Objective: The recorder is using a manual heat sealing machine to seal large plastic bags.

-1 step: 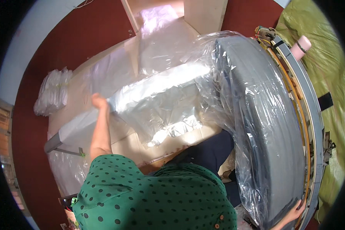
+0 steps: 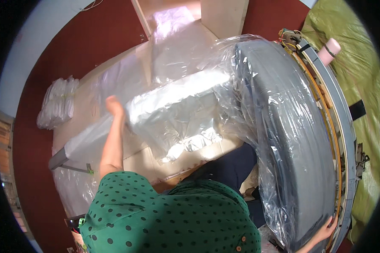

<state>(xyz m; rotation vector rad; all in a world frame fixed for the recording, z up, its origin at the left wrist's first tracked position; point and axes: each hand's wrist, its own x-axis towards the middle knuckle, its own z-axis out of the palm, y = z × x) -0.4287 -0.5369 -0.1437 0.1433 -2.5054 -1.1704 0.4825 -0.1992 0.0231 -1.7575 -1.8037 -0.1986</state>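
Observation:
My left hand is raised above the left end of a shiny clear plastic sheet. Its fingers look curled in, and whatever they may hold is too small to make out. That sheet lies along a long, low, pale surface in front of me. My right hand rests at the lower right, fingers stretched out on the near edge of a thick stack of grey fabric. Loose clear plastic film covers much of this stack and hangs over its left side.
Orange-brown and grey rails run along the stack's right side. Beyond them lie a green tarp and a pink cylinder. Bundled clear plastic sits at far left. A grey metal frame piece stands nearer; a white door is at the back.
My left hand has moved slightly up and to the right. My right hand stays at the edge of the grey stack.

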